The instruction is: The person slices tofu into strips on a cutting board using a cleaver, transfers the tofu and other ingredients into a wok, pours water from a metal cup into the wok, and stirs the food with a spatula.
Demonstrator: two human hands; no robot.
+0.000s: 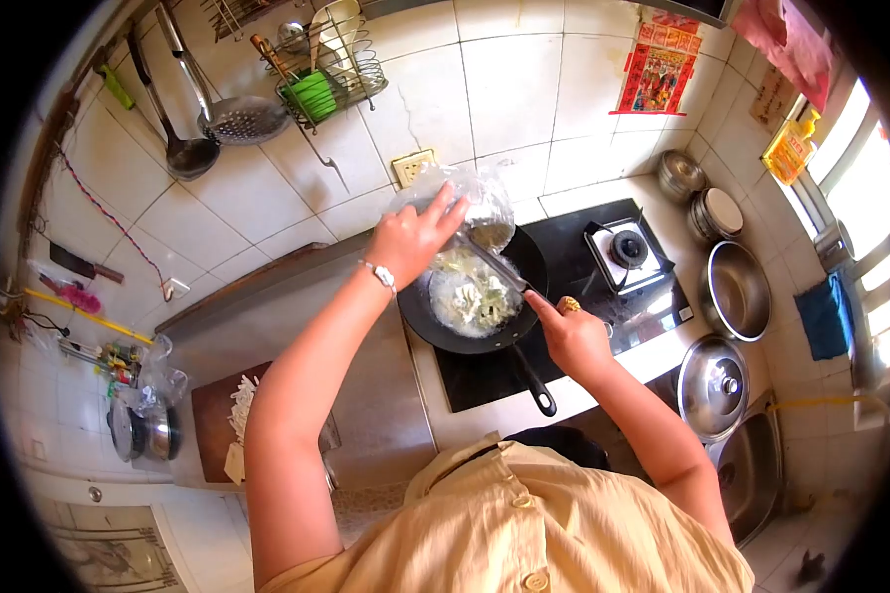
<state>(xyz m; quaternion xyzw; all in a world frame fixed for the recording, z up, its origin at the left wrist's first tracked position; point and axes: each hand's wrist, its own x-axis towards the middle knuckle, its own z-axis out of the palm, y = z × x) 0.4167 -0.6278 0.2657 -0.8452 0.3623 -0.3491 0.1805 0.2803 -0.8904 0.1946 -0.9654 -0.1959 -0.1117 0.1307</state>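
Observation:
A black wok (411,314) sits on the hob with white pieces of food and pale liquid (473,301) in it. My right hand (576,343), with a ring on it, is closed around the handle of a long-handled cooking tool (499,269). The tool slants over the wok, and its far end is hidden near my left hand. Above the wok's far edge, my left hand (420,237) has two fingers stretched out and apart; its thumb is hidden. Just beside those fingers is a clear plastic bag (485,188) with something dark in its lower part (491,234).
A bare burner (628,249) is right of the wok. Metal bowls (737,292), a pot lid (714,385) and a sink (752,479) line the right side. At left, a cutting board (213,430) holds white strips (242,405). A ladle (190,153) and skimmer (247,121) hang on the wall.

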